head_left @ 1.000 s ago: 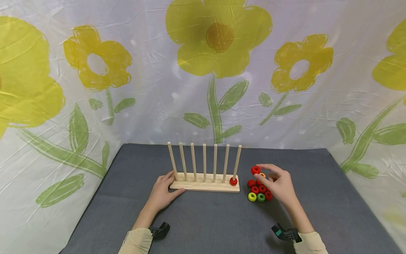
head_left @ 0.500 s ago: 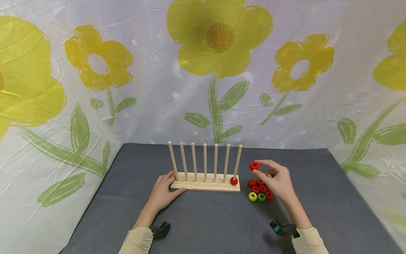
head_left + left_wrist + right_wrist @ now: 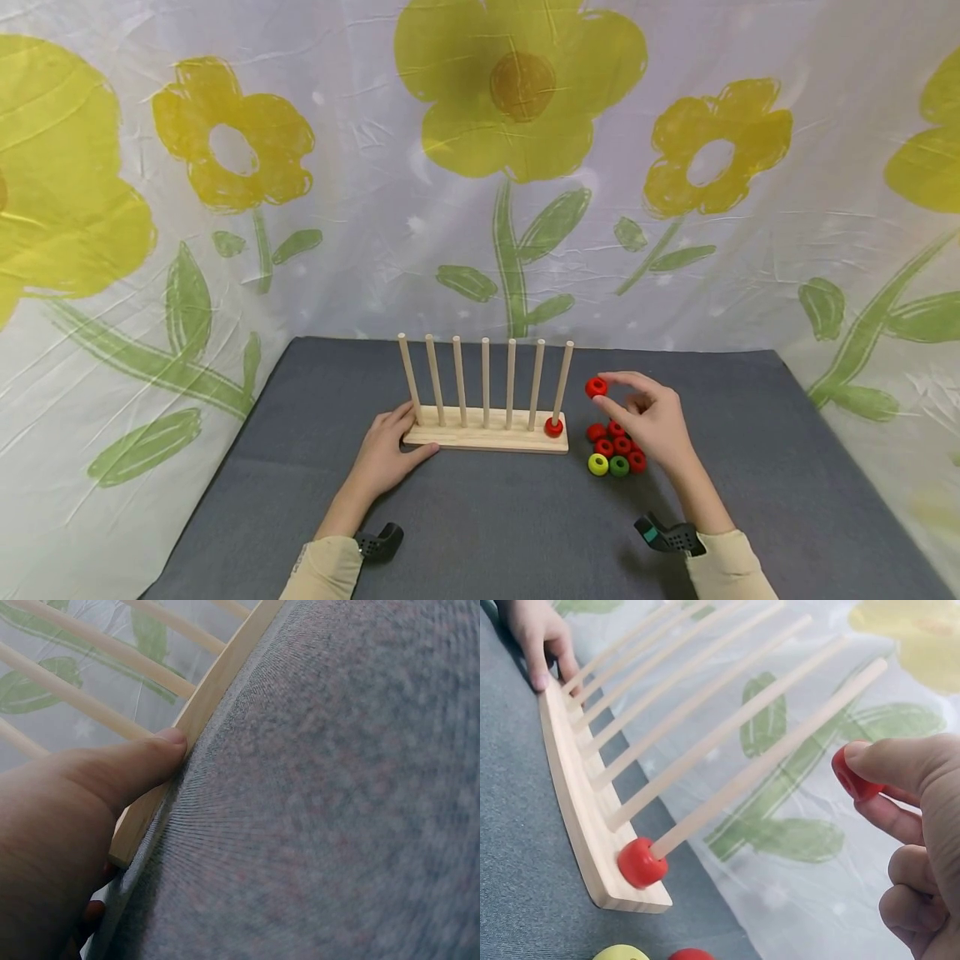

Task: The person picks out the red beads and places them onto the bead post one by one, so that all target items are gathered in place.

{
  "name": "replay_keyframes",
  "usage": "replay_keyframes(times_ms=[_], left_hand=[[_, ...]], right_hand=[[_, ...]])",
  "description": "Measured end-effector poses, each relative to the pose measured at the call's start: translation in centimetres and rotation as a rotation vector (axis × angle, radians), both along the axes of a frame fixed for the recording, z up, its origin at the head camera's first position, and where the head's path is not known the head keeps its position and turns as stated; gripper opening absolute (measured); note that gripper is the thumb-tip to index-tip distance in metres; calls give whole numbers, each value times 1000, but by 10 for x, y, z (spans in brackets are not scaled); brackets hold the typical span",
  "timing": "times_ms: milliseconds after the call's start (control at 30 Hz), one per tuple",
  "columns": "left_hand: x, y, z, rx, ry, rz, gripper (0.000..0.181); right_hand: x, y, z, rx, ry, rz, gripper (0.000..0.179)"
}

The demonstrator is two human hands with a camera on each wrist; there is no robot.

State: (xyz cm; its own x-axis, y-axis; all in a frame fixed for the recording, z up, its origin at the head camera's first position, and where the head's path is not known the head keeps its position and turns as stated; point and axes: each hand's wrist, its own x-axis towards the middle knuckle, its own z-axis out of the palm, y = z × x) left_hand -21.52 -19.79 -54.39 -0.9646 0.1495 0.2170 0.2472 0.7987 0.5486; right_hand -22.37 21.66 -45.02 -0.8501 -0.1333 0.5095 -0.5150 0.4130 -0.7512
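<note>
A pale wooden peg rack with a row of upright pegs stands on the table. My left hand grips its left end; in the left wrist view the thumb lies along the front edge of the base. One red bead sits at the foot of the rightmost peg. Right of that peg, my right hand pinches another red bead between thumb and index finger, up above the table and apart from the peg. The other right fingers are curled in, as the right wrist view shows.
Beneath the right hand lies a cluster of beads: several red beads, a yellow-green bead and a green bead. A dark grey cloth covers the table. Behind it hangs a flower-printed curtain.
My right hand has lifted the pinched red bead away from the cluster, up and slightly left toward the rightmost peg. My left hand keeps its grip on the rack.
</note>
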Motion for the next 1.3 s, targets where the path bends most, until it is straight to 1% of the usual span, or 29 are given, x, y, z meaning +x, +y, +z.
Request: replay_keyframes(times_ms=[500, 600, 767, 833, 1067, 1167, 1300], left_hand=[[0, 0, 0, -12, -5, 2, 81], [0, 0, 0, -8, 0, 0, 81], [-1, -1, -2, -7, 17, -9, 80], [-1, -2, -2, -6, 22, -12, 80], [0, -2, -2, -4, 21, -12, 81], [0, -2, -1, -6, 18, -11, 80], [0, -2, -1, -6, 15, -12, 80]], right_hand=[[-3, -3, 5, -11, 2, 16, 32], [-3, -4, 7, -12, -6, 9, 32], [-3, -5, 10, 7, 16, 14, 33], [-1, -7, 14, 12, 28, 22, 33], [16, -18, 41, 17, 29, 22, 30], [17, -20, 45, 25, 41, 22, 30], [16, -20, 47, 20, 52, 29, 29]])
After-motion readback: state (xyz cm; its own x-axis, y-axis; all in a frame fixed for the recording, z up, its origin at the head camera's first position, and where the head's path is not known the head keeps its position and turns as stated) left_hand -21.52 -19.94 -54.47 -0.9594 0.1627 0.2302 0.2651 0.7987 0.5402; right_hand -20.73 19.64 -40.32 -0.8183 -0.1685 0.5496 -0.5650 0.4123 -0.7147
